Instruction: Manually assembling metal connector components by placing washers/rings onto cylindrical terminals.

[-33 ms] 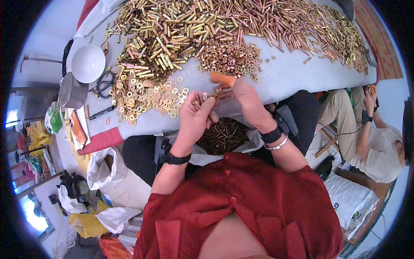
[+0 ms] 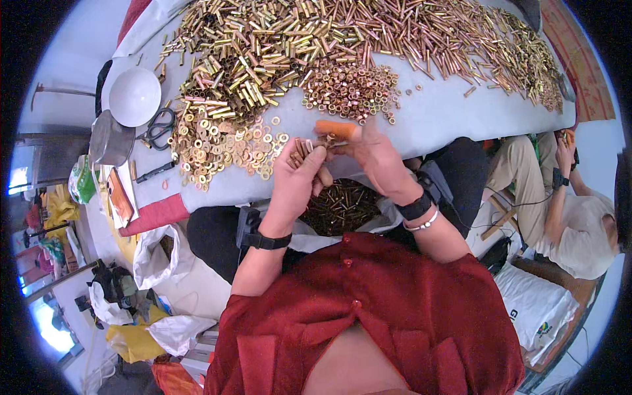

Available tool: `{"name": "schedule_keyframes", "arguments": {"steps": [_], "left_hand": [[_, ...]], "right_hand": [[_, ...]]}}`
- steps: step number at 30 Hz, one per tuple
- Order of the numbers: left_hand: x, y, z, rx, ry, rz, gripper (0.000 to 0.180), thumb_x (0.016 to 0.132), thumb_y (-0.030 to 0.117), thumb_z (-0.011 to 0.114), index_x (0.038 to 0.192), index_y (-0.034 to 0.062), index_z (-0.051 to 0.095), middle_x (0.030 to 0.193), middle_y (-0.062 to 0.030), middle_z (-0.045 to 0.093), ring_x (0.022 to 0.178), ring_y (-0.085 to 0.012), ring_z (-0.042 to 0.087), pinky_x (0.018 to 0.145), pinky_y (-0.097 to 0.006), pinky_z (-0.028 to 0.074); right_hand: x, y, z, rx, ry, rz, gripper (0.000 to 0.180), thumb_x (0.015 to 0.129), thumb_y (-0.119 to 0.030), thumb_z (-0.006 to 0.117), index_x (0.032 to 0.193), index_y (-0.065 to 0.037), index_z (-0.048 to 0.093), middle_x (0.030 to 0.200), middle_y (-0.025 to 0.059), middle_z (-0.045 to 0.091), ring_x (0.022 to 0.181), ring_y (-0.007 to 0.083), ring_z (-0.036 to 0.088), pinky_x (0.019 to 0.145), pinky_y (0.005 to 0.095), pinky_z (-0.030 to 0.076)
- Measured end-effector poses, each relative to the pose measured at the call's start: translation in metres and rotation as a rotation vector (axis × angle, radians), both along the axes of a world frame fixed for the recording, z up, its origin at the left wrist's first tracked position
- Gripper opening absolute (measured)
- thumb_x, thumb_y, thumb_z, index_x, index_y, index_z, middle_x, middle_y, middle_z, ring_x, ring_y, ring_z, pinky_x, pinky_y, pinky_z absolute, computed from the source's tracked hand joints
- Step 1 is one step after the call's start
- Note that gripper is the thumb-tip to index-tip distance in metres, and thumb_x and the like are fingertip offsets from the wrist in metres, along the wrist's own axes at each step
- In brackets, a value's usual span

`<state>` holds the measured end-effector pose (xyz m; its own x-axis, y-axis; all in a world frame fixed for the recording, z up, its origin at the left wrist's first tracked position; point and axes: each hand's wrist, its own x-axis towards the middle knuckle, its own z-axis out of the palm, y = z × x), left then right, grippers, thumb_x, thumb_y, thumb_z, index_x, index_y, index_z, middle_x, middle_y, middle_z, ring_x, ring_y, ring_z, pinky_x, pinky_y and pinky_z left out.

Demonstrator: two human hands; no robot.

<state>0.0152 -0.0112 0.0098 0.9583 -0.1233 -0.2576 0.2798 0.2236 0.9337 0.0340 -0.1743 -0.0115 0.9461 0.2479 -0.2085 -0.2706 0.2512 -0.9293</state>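
My left hand is closed around several copper-coloured bolts that stick out between thumb and fingers. My right hand is at their ends, with an orange finger cover on one stretched finger; its other fingers are smeared by motion, so whether they pinch anything is unclear. Under both hands, a white sack in my lap is open over many dark metal bolts. Just beyond the hands lie a heap of hex nuts and a spread of flat washers on the table.
Metal sleeves and threaded rods are heaped along the far side of the table. At left are a white bowl, a metal tin, scissors and a black pen. Another person sits at right.
My right hand has shifted slightly left, and its orange-covered finger sits a little lower and further left. The left hand with the bolts is nearly still.
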Motion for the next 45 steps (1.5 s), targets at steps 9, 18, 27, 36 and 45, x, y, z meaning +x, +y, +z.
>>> {"name": "schedule_keyframes", "arguments": {"steps": [9,18,27,36,45], "left_hand": [[0.005,0.004,-0.002,-0.234,0.067,0.008,0.019,0.089,0.017,0.06,0.098,0.0014,0.053,0.079,-0.0091,0.063,0.047,-0.0086,0.053,0.036,-0.019,0.036],[0.007,0.014,0.005,0.028,0.117,-0.143,0.014,0.086,0.017,0.063,0.091,0.0041,0.059,0.066,-0.0026,0.061,0.044,-0.0063,0.051,0.035,-0.018,0.033],[0.004,0.009,0.016,0.28,0.206,-0.519,0.018,0.081,0.013,0.066,0.098,0.0066,0.067,0.063,0.0013,0.06,0.046,-0.0042,0.052,0.038,-0.019,0.033],[0.012,0.017,0.012,0.006,0.19,0.03,0.018,0.087,0.017,0.061,0.095,0.0008,0.056,0.083,-0.0087,0.066,0.043,-0.0053,0.047,0.035,-0.018,0.034],[0.009,0.018,0.01,0.075,0.221,-0.078,0.019,0.085,0.017,0.063,0.093,-0.0001,0.061,0.074,-0.0048,0.063,0.045,-0.0058,0.052,0.034,-0.018,0.033]], "right_hand": [[-0.001,0.011,0.013,0.199,-0.177,0.048,0.062,0.097,-0.047,0.025,0.116,0.004,0.053,0.11,0.0142,0.058,0.097,0.0213,0.056,0.087,0.0354,0.043],[0.021,-0.009,0.025,-0.323,-0.167,-0.127,0.051,0.096,-0.041,0.038,0.083,0.0,0.064,0.074,0.0049,0.062,0.071,0.0104,0.054,0.066,0.0272,0.042],[0.118,0.029,0.024,-1.178,-0.942,-0.603,0.026,0.072,-0.026,0.071,0.085,-0.004,0.063,0.079,0.0124,0.055,0.078,0.0304,0.053,0.069,0.0392,0.042],[0.113,0.032,0.012,-0.547,-0.664,-0.46,0.016,0.078,-0.009,0.063,0.091,0.0,0.061,0.09,0.0088,0.063,0.076,0.0193,0.061,0.071,0.0288,0.047],[0.027,0.008,0.025,-0.868,-1.01,-0.034,0.02,0.073,-0.004,0.059,0.092,-0.007,0.064,0.098,0.011,0.053,0.089,0.0306,0.05,0.076,0.0384,0.042]]}}
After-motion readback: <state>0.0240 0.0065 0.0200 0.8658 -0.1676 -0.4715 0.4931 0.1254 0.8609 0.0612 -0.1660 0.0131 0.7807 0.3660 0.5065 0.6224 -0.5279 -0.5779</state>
